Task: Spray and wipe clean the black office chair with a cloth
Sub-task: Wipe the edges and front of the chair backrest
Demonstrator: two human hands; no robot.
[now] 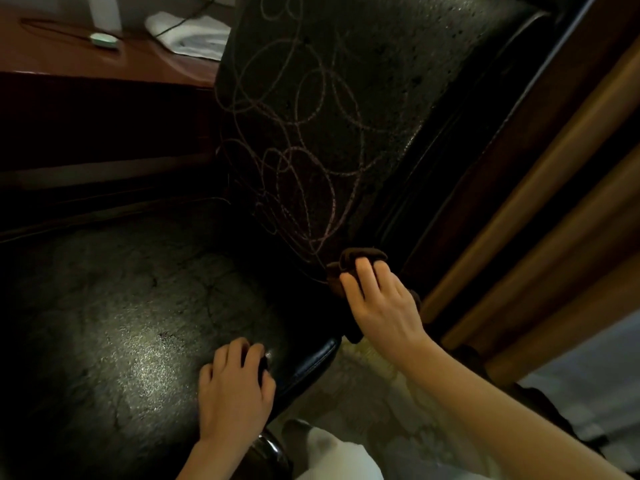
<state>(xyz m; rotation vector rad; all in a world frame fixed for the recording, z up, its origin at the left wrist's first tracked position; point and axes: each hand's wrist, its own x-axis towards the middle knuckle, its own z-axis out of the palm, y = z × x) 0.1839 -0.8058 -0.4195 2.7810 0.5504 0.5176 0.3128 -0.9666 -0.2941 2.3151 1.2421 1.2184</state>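
We logged a reddish-brown desk (69,60); on it lay a white folded towel (194,36); a small pale-green object (103,39) beside it.

black office chair (104,323): backrest covered in pale looping scribbles, seat cracked. right hand (381,303) grips dark brown cloth (360,256) against backrest base. left hand (235,386) rests on seat edge, fingers bent. tabletop (69,60) behind: white towel (190,36).

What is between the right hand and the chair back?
A brown cloth, which the right hand presses onto the backrest; the head view shows it.
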